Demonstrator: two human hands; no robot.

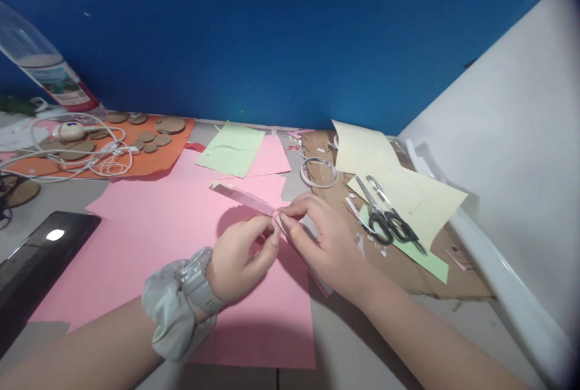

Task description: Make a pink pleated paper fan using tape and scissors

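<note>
Between my two hands is a folded pink paper strip (247, 198), held above a large pink sheet (181, 245). One length of the strip points up and left; another runs down and right beneath my right hand. My left hand (247, 257) pinches it near the bend with thumb and fingertips. Right beside it, my right hand (324, 236) grips the same bend between thumb and forefinger. The fingertips of both hands nearly touch. A grey watch and a pale scrunchie (170, 311) circle my left wrist.
Right: scissors (380, 221), a craft knife (419, 242), a tape roll (319, 172) and cream paper (362, 148) on cardboard (453, 287). Behind lies green paper (231, 148). Left: a black phone (40, 269), white cables (109, 166), cardboard discs (170, 125) on orange paper (174, 157), and a bottle (58, 78).
</note>
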